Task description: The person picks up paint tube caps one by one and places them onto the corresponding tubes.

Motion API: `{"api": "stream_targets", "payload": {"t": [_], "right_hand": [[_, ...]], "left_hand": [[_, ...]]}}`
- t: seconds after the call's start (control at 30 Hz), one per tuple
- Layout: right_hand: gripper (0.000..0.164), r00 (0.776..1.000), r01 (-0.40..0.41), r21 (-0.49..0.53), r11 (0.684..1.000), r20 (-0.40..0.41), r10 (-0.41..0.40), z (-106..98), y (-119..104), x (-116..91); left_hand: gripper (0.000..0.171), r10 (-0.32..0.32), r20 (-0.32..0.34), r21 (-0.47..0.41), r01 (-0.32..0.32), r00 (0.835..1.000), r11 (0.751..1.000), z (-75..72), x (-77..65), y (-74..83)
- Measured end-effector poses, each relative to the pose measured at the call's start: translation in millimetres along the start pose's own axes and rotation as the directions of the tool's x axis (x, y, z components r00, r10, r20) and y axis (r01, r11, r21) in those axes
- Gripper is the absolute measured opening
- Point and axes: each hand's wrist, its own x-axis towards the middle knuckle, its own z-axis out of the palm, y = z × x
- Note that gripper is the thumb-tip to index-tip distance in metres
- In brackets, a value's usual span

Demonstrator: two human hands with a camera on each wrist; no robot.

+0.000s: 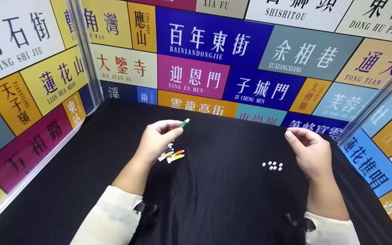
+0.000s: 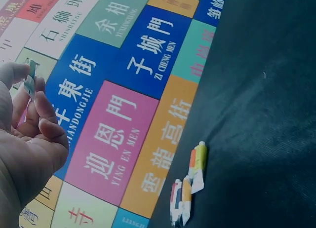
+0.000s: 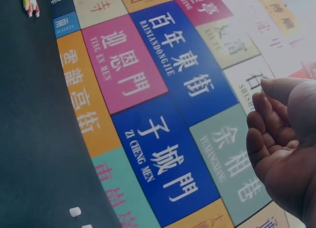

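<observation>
My left hand (image 1: 157, 137) pinches a small green paint tube (image 1: 184, 123) between thumb and fingers, its white tip pointing up. The same tube (image 2: 30, 80) shows at the fingertips in the left wrist view. Below and beside that hand, several small paint tubes (image 1: 177, 157) in yellow, orange and other colours lie in a loose group, partly hidden by the hand. My right hand (image 1: 313, 154) is raised at the right, thumb and forefinger together on a tiny white cap (image 1: 288, 134), mostly covered by the fingers. Several white caps (image 1: 275, 166) lie on the cloth to its left.
A black cloth (image 1: 216, 190) covers the table. Panels printed with colourful street signs (image 1: 213, 37) stand at the back and both sides, joined by clear corner strips (image 1: 86, 51). Dark straps (image 1: 145, 208) sit around the cream sleeves.
</observation>
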Motion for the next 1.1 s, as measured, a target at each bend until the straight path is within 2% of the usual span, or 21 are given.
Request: {"api": "stream_targets", "payload": {"t": [0.23,0.47,0.73,0.93,1.1], "right_hand": [[0.023,0.996,0.091,0.015,0.996,-0.011,-0.091,3,-16,-9],[0.018,0.986,0.164,0.086,0.983,-0.023,-0.163,6,-39,-21],[0.019,0.972,0.234,0.177,0.956,-0.050,-0.229,6,-58,-35],[0.019,0.949,0.312,0.281,0.908,-0.058,-0.308,7,-67,-44],[0.017,0.927,0.363,0.430,0.826,-0.080,-0.366,7,-74,-50]], "left_hand": [[0.021,0.052,-0.002,-0.058,-0.052,0.999,0.997,2.2,-4.8,9.7],[0.021,0.118,0.002,0.006,-0.118,0.993,0.993,6.4,-13.8,29.1],[0.021,0.169,0.036,-0.011,-0.168,0.985,0.986,12.4,-22.2,45.9],[0.020,0.214,0.065,-0.015,-0.214,0.975,0.977,16.3,-32.3,57.6],[0.020,0.275,0.087,0.011,-0.277,0.957,0.961,18.1,-39.9,66.4]]}}
